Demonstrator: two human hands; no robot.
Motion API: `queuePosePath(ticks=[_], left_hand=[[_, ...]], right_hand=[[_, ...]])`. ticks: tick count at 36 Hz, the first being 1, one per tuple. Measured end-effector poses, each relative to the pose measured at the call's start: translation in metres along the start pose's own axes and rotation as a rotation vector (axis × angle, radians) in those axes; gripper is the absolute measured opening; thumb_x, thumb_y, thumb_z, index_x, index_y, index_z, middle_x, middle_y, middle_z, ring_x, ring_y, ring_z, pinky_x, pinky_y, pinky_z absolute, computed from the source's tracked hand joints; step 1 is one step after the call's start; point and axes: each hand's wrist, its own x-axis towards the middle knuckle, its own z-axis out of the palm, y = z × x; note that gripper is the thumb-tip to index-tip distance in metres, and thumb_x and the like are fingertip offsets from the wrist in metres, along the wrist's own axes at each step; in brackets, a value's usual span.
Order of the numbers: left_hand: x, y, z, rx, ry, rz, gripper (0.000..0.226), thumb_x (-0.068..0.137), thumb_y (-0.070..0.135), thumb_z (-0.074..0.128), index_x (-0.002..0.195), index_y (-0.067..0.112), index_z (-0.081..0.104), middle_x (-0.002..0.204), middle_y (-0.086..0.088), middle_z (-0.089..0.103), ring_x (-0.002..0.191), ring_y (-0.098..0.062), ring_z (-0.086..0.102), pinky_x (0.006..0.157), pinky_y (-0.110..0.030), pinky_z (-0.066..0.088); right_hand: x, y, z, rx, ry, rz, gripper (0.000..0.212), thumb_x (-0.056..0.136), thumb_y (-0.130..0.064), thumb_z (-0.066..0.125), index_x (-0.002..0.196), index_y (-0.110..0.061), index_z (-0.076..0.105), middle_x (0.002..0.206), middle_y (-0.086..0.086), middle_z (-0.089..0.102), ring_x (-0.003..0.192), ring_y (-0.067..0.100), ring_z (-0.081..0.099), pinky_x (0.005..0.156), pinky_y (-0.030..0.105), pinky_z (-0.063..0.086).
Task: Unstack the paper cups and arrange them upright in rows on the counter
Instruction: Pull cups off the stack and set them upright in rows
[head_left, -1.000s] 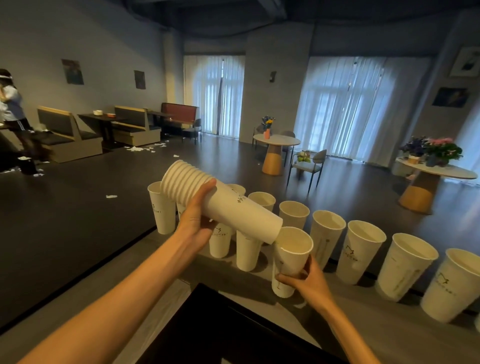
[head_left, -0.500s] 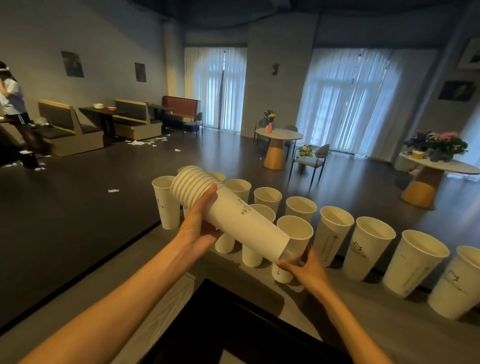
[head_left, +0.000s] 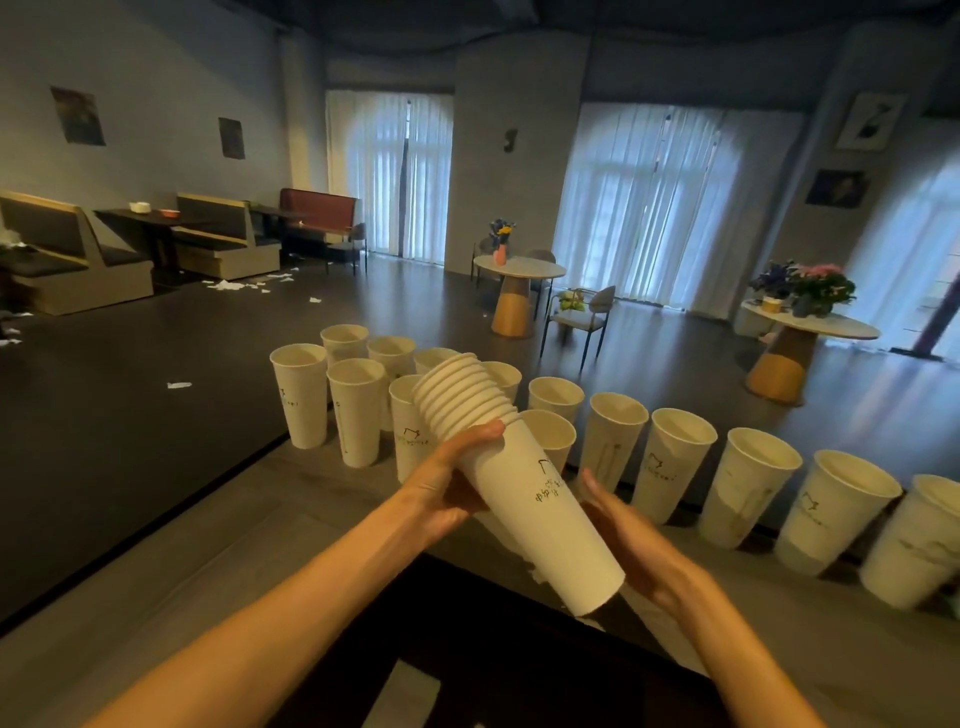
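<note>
Head view: the left hand (head_left: 441, 491) clamps the tilted stack of cups (head_left: 511, 475) below its rims, base toward the right hand (head_left: 631, 540), whose straight, parted fingers approach it. Upright cups (head_left: 670, 457) line the counter (head_left: 218, 525).

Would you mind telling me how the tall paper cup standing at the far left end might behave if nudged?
The cup probably tips easily: it is tall with a narrow base. Being empty paper, it likely slides or topples at a light touch, perhaps knocking the neighbouring cup.

Upright cups (head_left: 670, 462) crowd the surface's (head_left: 171, 561) far edge. The near left strip lies open. A dark panel (head_left: 467, 649) sits closest.
</note>
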Motion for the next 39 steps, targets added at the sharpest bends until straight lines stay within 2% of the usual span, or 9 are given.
queuePosePath(ticks=[4, 8, 11, 14, 18, 27, 31, 35, 39], left_hand=[[-0.007, -0.013, 0.008, -0.005, -0.015, -0.020, 0.105, 0.024, 0.013, 0.101, 0.121, 0.007, 0.063, 0.104, -0.015, 0.077, 0.107, -0.032, 0.068, 0.092, -0.051, 0.057], [-0.017, -0.024, 0.016, -0.011, 0.011, 0.003, 0.071, 0.052, 0.007, 0.094, 0.117, 0.006, 0.065, 0.097, -0.014, 0.078, 0.100, -0.030, 0.070, 0.090, -0.048, 0.058], [-0.026, -0.031, 0.019, 0.024, 0.046, 0.043, 0.079, 0.047, 0.016, 0.093, 0.120, 0.008, 0.065, 0.106, -0.014, 0.077, 0.103, -0.030, 0.071, 0.087, -0.045, 0.060], [-0.031, -0.037, 0.020, 0.057, 0.102, 0.087, 0.090, 0.038, 0.023, 0.094, 0.123, 0.010, 0.065, 0.115, -0.015, 0.075, 0.111, -0.032, 0.069, 0.094, -0.049, 0.058], [-0.039, -0.046, 0.019, 0.081, 0.158, 0.120, 0.089, 0.037, 0.027, 0.095, 0.120, 0.010, 0.068, 0.114, -0.016, 0.075, 0.107, -0.032, 0.070, 0.092, -0.048, 0.058], [-0.043, -0.032, 0.021, -0.039, 0.219, 0.162, 0.089, 0.036, 0.024, 0.096, 0.120, 0.012, 0.069, 0.116, -0.011, 0.076, 0.111, -0.028, 0.068, 0.097, -0.046, 0.057], [-0.043, -0.009, 0.020, -0.136, 0.214, 0.160, 0.093, 0.039, 0.023, 0.098, 0.126, 0.012, 0.065, 0.115, -0.012, 0.075, 0.108, -0.031, 0.070, 0.084, -0.049, 0.061], [-0.037, 0.013, 0.013, -0.217, 0.222, 0.153, 0.089, 0.049, 0.021, 0.097, 0.130, 0.011, 0.061, 0.119, -0.017, 0.073, 0.112, -0.038, 0.067, 0.094, -0.063, 0.054], [-0.033, 0.022, 0.005, -0.249, 0.226, 0.129, 0.084, 0.052, 0.019, 0.097, 0.127, 0.010, 0.062, 0.119, -0.017, 0.072, 0.113, -0.038, 0.066, 0.098, -0.066, 0.050]], right_hand=[[-0.013, 0.006, -0.003, 0.195, -0.209, 0.031, 0.074, 0.090, -0.071, 0.032, 0.120, -0.013, 0.067, 0.124, 0.025, 0.065, 0.115, 0.042, 0.059, 0.101, 0.049, 0.044], [-0.023, 0.015, -0.004, 0.171, -0.353, -0.026, 0.083, 0.074, -0.060, 0.075, 0.135, -0.010, 0.049, 0.125, 0.033, 0.059, 0.112, 0.045, 0.053, 0.106, 0.060, 0.036], [-0.028, 0.019, 0.000, 0.020, -0.365, -0.106, 0.097, 0.055, -0.064, 0.085, 0.128, -0.007, 0.053, 0.110, 0.024, 0.069, 0.093, 0.036, 0.066, 0.083, 0.046, 0.057], [-0.036, 0.024, 0.004, -0.071, -0.279, -0.155, 0.089, 0.053, -0.061, 0.084, 0.122, -0.011, 0.060, 0.106, 0.013, 0.072, 0.085, 0.026, 0.071, 0.069, 0.032, 0.058], [-0.044, 0.033, 0.007, -0.255, -0.135, -0.246, 0.070, 0.056, -0.058, 0.082, 0.117, -0.032, 0.063, 0.113, -0.005, 0.070, 0.095, 0.005, 0.068, 0.075, 0.021, 0.054], [-0.041, 0.056, -0.011, -0.349, 0.085, -0.327, 0.078, 0.055, -0.044, 0.093, 0.116, -0.057, 0.047, 0.124, -0.021, 0.052, 0.120, 0.008, 0.047, 0.103, 0.041, 0.046], [-0.032, 0.068, -0.021, -0.373, 0.193, -0.351, 0.075, 0.062, -0.028, 0.090, 0.115, -0.053, 0.043, 0.124, -0.018, 0.049, 0.127, 0.016, 0.038, 0.108, 0.046, 0.037], [-0.022, 0.072, -0.023, -0.212, 0.335, -0.326, 0.080, 0.069, 0.000, 0.083, 0.125, -0.038, 0.040, 0.131, -0.005, 0.049, 0.133, 0.024, 0.041, 0.109, 0.043, 0.037], [-0.009, 0.068, -0.027, -0.031, 0.417, -0.302, 0.098, 0.066, -0.007, 0.088, 0.145, -0.017, 0.033, 0.145, 0.007, 0.047, 0.136, 0.028, 0.043, 0.111, 0.047, 0.036]])
